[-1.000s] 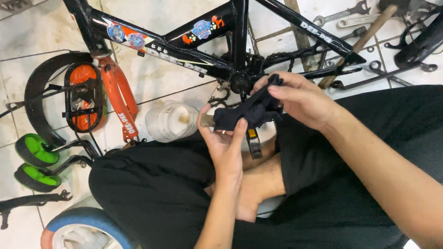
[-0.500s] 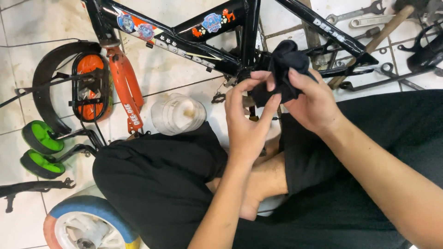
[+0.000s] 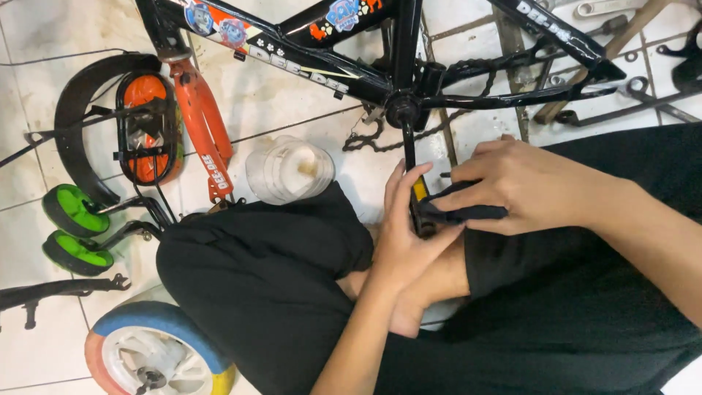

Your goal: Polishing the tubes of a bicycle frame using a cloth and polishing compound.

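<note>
I sit cross-legged on a tiled floor beside a small black bicycle frame (image 3: 329, 73) lying on its side. A black crank arm (image 3: 408, 143) runs from the frame's bottom bracket down toward my lap. At its end is a black pedal (image 3: 468, 213) with a yellow reflector (image 3: 420, 190). My left hand (image 3: 406, 241) reaches up from below, palm and straight fingers pressed against the pedal's left side. My right hand (image 3: 526, 190) comes in from the right and grips the pedal from above. Most of the pedal is hidden between the two hands.
An orange fork (image 3: 201, 124), a black mudguard (image 3: 77, 124) and two green training wheels (image 3: 73, 212) lie at the left. A clear plastic jar (image 3: 289, 172) stands by my knee. A loose chain (image 3: 365, 135) lies under the frame, wrenches (image 3: 607, 7) at top right, a coloured wheel (image 3: 161, 351) at the bottom.
Both hands have come down from the bottom bracket toward my lap. The black piece they held up near the frame is now low, at the crank's end.
</note>
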